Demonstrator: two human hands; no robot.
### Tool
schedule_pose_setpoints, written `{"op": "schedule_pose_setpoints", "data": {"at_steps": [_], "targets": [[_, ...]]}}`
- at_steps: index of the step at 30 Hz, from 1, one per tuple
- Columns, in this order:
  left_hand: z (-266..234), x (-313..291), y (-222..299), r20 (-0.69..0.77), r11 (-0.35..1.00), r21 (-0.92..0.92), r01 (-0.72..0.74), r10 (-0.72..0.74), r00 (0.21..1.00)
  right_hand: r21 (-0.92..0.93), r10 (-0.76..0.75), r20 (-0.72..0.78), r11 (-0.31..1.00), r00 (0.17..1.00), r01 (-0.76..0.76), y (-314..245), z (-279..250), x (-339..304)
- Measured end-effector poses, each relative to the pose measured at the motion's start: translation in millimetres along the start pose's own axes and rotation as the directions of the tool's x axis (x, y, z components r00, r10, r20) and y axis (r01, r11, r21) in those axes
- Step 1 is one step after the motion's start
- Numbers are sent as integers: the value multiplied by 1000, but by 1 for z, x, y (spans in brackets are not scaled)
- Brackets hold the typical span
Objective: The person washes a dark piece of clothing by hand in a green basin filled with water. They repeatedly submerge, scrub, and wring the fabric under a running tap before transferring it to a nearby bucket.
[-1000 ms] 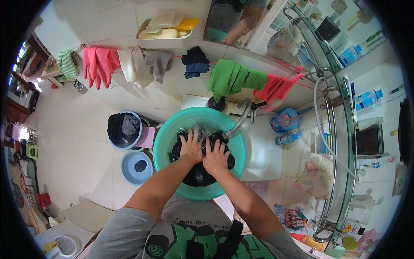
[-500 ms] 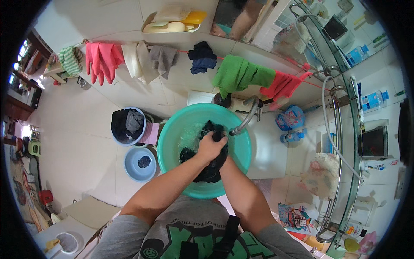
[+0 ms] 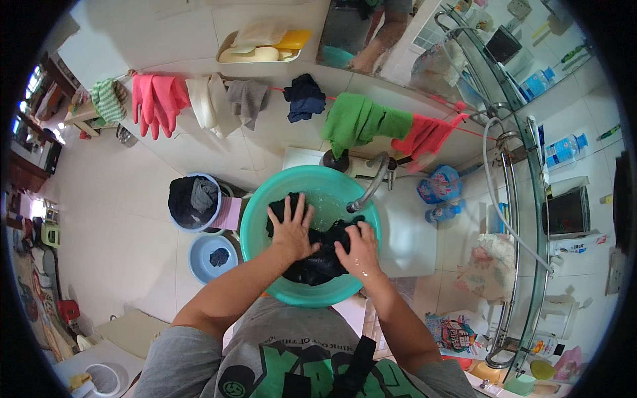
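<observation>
Head view: black cloth lies in water inside green basin, below faucet. Left hand: fingers spread, palm down on cloth. Right hand: fingers bent over cloth's right side; cannot tell whether pinching.

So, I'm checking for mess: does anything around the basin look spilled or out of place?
Nothing stands out: the black cloth lies inside the green basin, and I can see no spill around it.
</observation>
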State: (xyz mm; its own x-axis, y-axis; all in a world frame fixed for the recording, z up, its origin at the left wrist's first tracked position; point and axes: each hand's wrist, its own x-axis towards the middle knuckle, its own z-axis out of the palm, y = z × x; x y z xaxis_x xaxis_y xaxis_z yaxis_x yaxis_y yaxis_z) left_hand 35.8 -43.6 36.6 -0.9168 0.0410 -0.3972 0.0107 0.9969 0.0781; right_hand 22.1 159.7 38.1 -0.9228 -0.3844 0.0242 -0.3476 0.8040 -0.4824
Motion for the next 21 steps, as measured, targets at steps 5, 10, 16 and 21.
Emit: {"op": "schedule_pose_setpoints", "data": {"at_steps": [5, 10, 16, 21], "targets": [[42, 42, 8, 160, 999, 39, -31, 24, 987, -302, 85, 349, 953, 933, 25, -25, 37, 6], [75, 75, -10, -223, 956, -290, 54, -122, 967, -257, 225, 272, 954, 936, -155, -21, 80, 48], [15, 60, 30, 348, -362, -900, 242, -263, 900, 788, 484, 592, -182, 644, -588, 62, 141, 85], [22, 40, 57, -268, 392, -908, -148, -271, 925, 724, 198, 626, -506, 754, -468, 77, 154, 65]]}}
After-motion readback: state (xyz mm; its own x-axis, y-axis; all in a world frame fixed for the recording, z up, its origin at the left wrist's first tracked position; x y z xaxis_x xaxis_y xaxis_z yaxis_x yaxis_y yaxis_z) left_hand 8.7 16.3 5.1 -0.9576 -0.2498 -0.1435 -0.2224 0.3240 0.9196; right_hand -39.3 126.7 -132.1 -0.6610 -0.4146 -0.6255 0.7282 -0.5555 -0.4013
